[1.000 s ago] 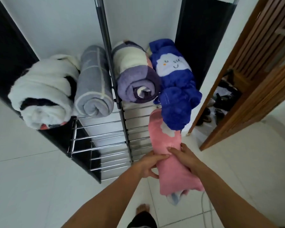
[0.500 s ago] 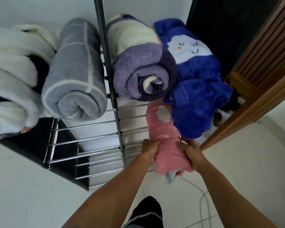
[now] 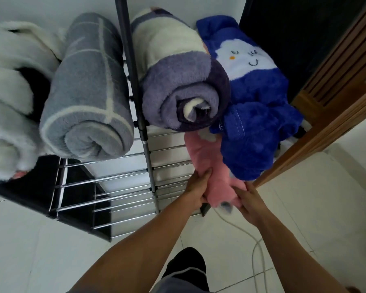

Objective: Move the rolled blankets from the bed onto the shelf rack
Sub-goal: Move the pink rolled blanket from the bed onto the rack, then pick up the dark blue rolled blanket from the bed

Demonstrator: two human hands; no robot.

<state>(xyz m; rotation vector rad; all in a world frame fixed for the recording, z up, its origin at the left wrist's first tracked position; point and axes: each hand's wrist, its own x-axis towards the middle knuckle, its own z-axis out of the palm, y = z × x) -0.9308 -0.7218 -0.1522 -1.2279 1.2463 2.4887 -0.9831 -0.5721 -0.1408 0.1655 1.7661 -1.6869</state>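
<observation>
A pink rolled blanket (image 3: pixel 211 166) lies lengthwise on a lower tier of the metal shelf rack (image 3: pixel 123 178), its far end tucked under the rolls above. My left hand (image 3: pixel 197 188) grips its left side and my right hand (image 3: pixel 249 199) grips its near right end. On the top tier rest a white and black roll (image 3: pixel 11 102), a grey roll with pale lines (image 3: pixel 87 98), a purple and cream roll (image 3: pixel 182 81) and a blue blanket with a white face (image 3: pixel 251 98), which sags over the pink one.
A vertical pole (image 3: pixel 135 92) of the rack stands between the grey and purple rolls. A wooden door (image 3: pixel 336 98) is open at the right. A white cable (image 3: pixel 256 250) runs over the tiled floor near my foot (image 3: pixel 186 265).
The pink blanket has slid further into the lower tier, under the purple and blue rolls. My view has come closer to the rack and both hands have moved to the roll's near end.
</observation>
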